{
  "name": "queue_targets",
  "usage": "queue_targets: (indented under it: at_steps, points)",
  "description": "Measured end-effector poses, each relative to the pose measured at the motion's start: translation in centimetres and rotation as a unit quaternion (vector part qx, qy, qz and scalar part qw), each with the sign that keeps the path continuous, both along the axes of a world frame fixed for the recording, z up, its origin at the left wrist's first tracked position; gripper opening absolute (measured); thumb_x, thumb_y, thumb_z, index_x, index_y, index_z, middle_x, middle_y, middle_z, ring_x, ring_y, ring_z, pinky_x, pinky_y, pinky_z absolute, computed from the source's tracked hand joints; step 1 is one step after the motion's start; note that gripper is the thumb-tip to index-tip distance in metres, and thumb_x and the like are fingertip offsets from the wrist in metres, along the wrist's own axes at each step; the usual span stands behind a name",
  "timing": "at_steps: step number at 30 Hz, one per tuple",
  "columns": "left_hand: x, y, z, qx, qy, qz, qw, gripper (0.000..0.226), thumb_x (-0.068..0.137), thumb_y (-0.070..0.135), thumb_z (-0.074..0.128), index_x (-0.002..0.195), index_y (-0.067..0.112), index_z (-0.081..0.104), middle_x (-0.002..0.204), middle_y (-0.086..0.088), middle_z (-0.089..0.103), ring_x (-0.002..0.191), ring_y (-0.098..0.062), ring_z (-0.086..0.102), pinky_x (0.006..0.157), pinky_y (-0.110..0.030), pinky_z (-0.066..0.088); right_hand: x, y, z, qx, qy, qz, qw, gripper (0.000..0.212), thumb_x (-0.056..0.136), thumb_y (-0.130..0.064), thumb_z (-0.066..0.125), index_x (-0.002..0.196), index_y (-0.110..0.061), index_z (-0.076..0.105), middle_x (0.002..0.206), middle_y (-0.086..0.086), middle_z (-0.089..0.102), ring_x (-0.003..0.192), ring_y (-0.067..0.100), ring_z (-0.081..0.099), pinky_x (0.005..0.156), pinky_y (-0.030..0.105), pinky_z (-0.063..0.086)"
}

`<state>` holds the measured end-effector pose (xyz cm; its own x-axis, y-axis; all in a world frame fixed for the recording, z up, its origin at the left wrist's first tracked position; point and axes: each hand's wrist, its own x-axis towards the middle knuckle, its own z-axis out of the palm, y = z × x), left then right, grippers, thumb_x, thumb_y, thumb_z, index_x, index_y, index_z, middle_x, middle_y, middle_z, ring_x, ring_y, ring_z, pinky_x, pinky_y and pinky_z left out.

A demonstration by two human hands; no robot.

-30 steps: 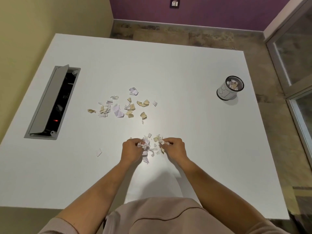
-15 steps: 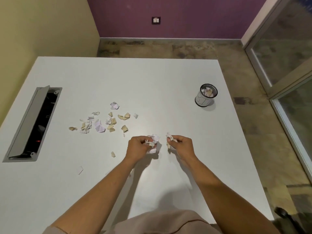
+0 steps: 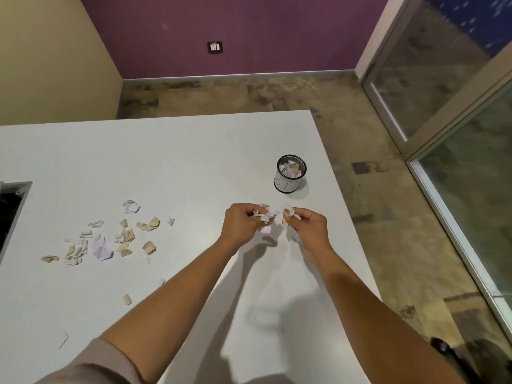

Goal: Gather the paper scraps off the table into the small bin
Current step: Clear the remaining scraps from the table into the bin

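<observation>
My left hand (image 3: 240, 223) and my right hand (image 3: 308, 226) are raised side by side above the white table (image 3: 194, 151), each closed on a bunch of paper scraps (image 3: 266, 217). The small bin (image 3: 290, 177), a black-rimmed mesh cup with a white label, stands a little beyond and to the right of my hands, with scraps lying inside it. A spread of white, tan and lilac scraps (image 3: 110, 239) lies on the table to the left. Two stray bits (image 3: 127, 299) lie nearer to me.
An open cable hatch (image 3: 11, 212) is sunk into the table at the far left. The table's right edge (image 3: 357, 239) drops to the floor just right of the bin. Glass doors stand at the right.
Both hands have lifted the scraps off the table and carried them away from me and to the right, toward the bin. The view has turned right with them.
</observation>
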<state>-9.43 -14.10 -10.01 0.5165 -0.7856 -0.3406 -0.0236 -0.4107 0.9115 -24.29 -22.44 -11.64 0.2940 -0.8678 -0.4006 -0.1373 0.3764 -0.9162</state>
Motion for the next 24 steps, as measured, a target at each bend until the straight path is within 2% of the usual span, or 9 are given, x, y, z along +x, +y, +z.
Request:
queue_targets:
  at_steps: [2, 5, 9, 12, 15, 17, 20, 22, 24]
  points:
    - [0.0, -2.6, 0.2, 0.003, -0.015, 0.0, 1.0, 0.022, 0.071, 0.003, 0.081, 0.068, 0.023, 0.074, 0.08, 0.002, 0.075, 0.063, 0.002, 0.067, 0.058, -0.014, 0.051, -0.2, -2.0, 0.1, -0.007, 0.0, -0.006, 1.0, 0.018, 0.081, -0.007, 0.075, 0.099, -0.007, 0.074, 0.074, -0.008, 0.074, 0.062, -0.003, 0.065, 0.06, 0.009, 0.049]
    - [0.1, -6.4, 0.5, 0.014, -0.028, 0.002, 1.0, 0.014, 0.07, 0.007, 0.083, 0.077, 0.017, 0.077, 0.083, -0.005, 0.076, 0.071, -0.014, 0.069, 0.068, -0.028, 0.056, -0.3, -4.9, 0.0, -0.012, -0.008, -0.013, 1.0, 0.015, 0.081, -0.008, 0.075, 0.096, -0.004, 0.075, 0.065, -0.011, 0.071, 0.057, -0.002, 0.061, 0.057, 0.01, 0.047]
    - [0.4, -10.8, 0.6, 0.019, -0.051, -0.004, 0.999, 0.019, 0.069, 0.005, 0.083, 0.076, 0.021, 0.076, 0.074, -0.002, 0.073, 0.052, -0.001, 0.061, 0.055, -0.017, 0.048, 0.0, -8.4, 0.0, -0.007, -0.022, -0.017, 1.0, 0.013, 0.081, -0.008, 0.075, 0.095, -0.008, 0.075, 0.071, -0.005, 0.073, 0.061, 0.001, 0.062, 0.061, 0.013, 0.049]
    - [0.9, -13.5, 0.4, 0.036, -0.073, -0.011, 0.997, 0.02, 0.068, 0.004, 0.084, 0.084, 0.015, 0.078, 0.078, -0.007, 0.074, 0.063, -0.014, 0.063, 0.064, -0.026, 0.053, 0.7, -11.1, -0.1, -0.005, -0.023, -0.021, 0.999, 0.017, 0.081, -0.008, 0.075, 0.098, -0.006, 0.075, 0.079, 0.001, 0.073, 0.066, 0.005, 0.063, 0.066, 0.017, 0.051]
    - [1.4, -15.8, 0.0, 0.063, -0.106, -0.033, 0.992, 0.03, 0.063, -0.006, 0.078, 0.088, 0.01, 0.078, 0.086, -0.01, 0.076, 0.073, -0.019, 0.066, 0.066, -0.025, 0.053, 1.3, -13.5, -0.7, -0.014, -0.011, -0.019, 1.0, 0.01, 0.079, -0.007, 0.077, 0.086, -0.014, 0.076, 0.071, -0.006, 0.073, 0.063, 0.003, 0.063, 0.062, 0.016, 0.05]
    - [1.6, -17.3, -0.1, 0.086, -0.138, -0.065, 0.985, 0.031, 0.059, -0.006, 0.08, 0.087, 0.007, 0.078, 0.085, -0.012, 0.075, 0.073, -0.019, 0.065, 0.063, -0.024, 0.049, 1.5, -14.8, -1.2, -0.026, 0.014, -0.013, 0.999, 0.011, 0.076, -0.01, 0.079, 0.08, -0.02, 0.076, 0.069, -0.007, 0.073, 0.064, 0.005, 0.064, 0.062, 0.02, 0.051]
    - [1.7, -19.6, -0.1, 0.13, -0.198, -0.127, 0.963, 0.019, 0.064, -0.001, 0.081, 0.082, 0.004, 0.075, 0.084, -0.015, 0.073, 0.083, -0.028, 0.067, 0.063, -0.028, 0.049, 1.7, -16.5, -2.1, -0.04, 0.042, 0.008, 0.998, 0.01, 0.072, -0.015, 0.083, 0.076, -0.023, 0.077, 0.078, 0.0, 0.076, 0.076, 0.015, 0.068, 0.075, 0.032, 0.056]
    - [1.5, -21.0, 0.0, 0.156, -0.248, -0.172, 0.94, 0.008, 0.072, -0.002, 0.07, 0.075, 0.006, 0.069, 0.087, -0.018, 0.068, 0.09, -0.034, 0.064, 0.062, -0.029, 0.043, 1.8, -17.3, -2.5, -0.049, 0.064, 0.019, 0.997, 0.01, 0.071, -0.019, 0.083, 0.073, -0.026, 0.077, 0.078, 0.0, 0.076, 0.076, 0.016, 0.068, 0.077, 0.035, 0.056]
    - [1.2, -22.3, -0.1, 0.173, -0.28, -0.205, 0.922, 0.009, 0.08, -0.001, 0.058, 0.082, 0.003, 0.066, 0.096, -0.02, 0.062, 0.092, -0.037, 0.061, 0.065, -0.031, 0.044, 1.9, -17.7, -2.8, -0.053, 0.074, 0.025, 0.996, 0.008, 0.071, -0.022, 0.083, 0.073, -0.027, 0.078, 0.077, -0.001, 0.076, 0.073, 0.015, 0.067, 0.073, 0.035, 0.055]
